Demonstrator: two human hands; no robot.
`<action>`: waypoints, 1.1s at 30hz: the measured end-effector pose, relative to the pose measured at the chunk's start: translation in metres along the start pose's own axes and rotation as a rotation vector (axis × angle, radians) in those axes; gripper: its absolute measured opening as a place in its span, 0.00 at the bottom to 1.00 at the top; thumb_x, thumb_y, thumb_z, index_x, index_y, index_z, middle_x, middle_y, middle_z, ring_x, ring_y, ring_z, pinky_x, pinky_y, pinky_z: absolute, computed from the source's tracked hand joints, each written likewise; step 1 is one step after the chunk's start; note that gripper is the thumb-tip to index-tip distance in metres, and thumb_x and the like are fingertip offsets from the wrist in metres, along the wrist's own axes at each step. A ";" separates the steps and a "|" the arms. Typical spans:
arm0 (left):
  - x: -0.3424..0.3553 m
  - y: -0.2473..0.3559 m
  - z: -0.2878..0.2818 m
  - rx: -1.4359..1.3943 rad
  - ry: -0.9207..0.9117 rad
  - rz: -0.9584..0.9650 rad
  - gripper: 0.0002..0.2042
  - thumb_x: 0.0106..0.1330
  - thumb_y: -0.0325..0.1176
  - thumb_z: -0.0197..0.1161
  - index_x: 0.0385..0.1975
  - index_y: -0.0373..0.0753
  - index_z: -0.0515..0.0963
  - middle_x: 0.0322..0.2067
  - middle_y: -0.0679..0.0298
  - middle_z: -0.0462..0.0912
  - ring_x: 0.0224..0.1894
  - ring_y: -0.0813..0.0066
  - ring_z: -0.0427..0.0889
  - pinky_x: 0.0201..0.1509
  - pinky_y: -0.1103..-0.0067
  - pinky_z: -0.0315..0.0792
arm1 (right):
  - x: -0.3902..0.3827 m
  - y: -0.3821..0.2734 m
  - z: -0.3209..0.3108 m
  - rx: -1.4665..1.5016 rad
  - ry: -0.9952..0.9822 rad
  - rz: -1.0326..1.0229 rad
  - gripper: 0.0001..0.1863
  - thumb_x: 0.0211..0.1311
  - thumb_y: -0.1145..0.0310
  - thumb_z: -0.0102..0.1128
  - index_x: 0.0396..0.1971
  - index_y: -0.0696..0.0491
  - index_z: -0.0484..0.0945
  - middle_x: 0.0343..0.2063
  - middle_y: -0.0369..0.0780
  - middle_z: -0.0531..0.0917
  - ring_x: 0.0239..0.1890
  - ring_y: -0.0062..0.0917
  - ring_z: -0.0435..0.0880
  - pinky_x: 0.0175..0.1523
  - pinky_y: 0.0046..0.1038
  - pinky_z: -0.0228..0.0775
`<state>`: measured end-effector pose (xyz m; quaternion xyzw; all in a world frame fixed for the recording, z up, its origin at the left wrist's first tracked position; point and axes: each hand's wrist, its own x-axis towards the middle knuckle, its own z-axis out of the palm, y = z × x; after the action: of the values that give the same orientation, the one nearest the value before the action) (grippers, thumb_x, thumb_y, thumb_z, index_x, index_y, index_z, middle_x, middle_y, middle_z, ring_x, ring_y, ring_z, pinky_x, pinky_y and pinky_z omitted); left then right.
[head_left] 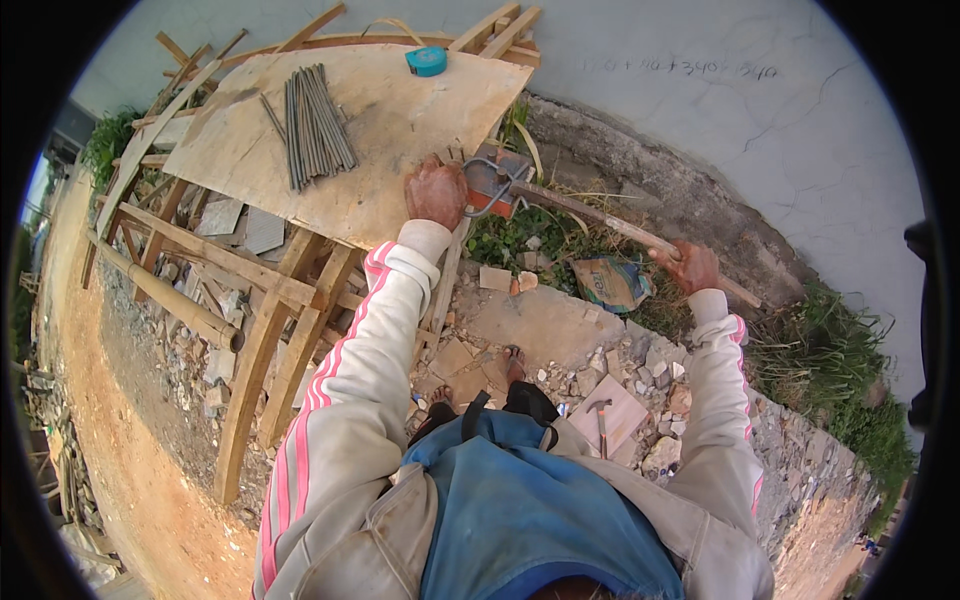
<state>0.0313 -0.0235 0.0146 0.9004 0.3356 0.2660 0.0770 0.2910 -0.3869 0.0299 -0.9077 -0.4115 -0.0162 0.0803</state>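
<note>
Grey wall (840, 130) has handwriting (690, 69); our right fingers (667, 257) wrap a long bar (600, 217), left fingers (432, 168) curl by the table (420, 110), grip unclear.

Outdoor constr. site: ply-topped timber bench (420, 115) w/ metal rods (318, 130), tape meas. (427, 62) nr far edge, rubble (655, 378) on grd.

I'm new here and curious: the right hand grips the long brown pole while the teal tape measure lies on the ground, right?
Not quite: the head view shows the teal tape measure on the pale plywood board. The right hand does grip the long brown pole.
</note>
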 end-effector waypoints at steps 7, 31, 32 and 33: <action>0.002 -0.001 0.001 -0.004 -0.011 -0.008 0.11 0.60 0.34 0.59 0.37 0.39 0.85 0.37 0.46 0.81 0.41 0.47 0.83 0.47 0.59 0.77 | 0.017 0.003 -0.009 -0.052 -0.095 0.004 0.41 0.53 0.25 0.56 0.30 0.56 0.85 0.21 0.51 0.83 0.30 0.49 0.84 0.38 0.47 0.74; -0.002 0.000 0.005 0.022 0.056 -0.017 0.12 0.61 0.37 0.58 0.36 0.41 0.87 0.37 0.51 0.83 0.44 0.51 0.83 0.49 0.60 0.76 | -0.116 -0.106 -0.026 -0.136 0.056 0.309 0.40 0.55 0.24 0.52 0.33 0.50 0.86 0.21 0.49 0.84 0.27 0.47 0.86 0.32 0.46 0.76; -0.002 0.000 0.005 0.007 0.069 -0.010 0.12 0.61 0.37 0.58 0.36 0.41 0.87 0.37 0.51 0.83 0.44 0.51 0.83 0.49 0.59 0.76 | -0.124 -0.119 -0.023 -0.116 0.046 0.358 0.39 0.56 0.24 0.52 0.33 0.50 0.86 0.20 0.49 0.84 0.27 0.47 0.86 0.32 0.46 0.76; -0.002 0.000 0.005 -0.006 0.073 -0.007 0.12 0.61 0.38 0.59 0.36 0.41 0.87 0.37 0.51 0.83 0.44 0.51 0.83 0.49 0.59 0.76 | -0.130 -0.131 -0.016 -0.085 0.062 0.373 0.39 0.56 0.24 0.51 0.33 0.50 0.86 0.20 0.49 0.84 0.27 0.47 0.86 0.32 0.46 0.76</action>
<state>0.0329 -0.0248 0.0095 0.8887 0.3407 0.2993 0.0683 0.1070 -0.4012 0.0504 -0.9699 -0.2324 -0.0462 0.0562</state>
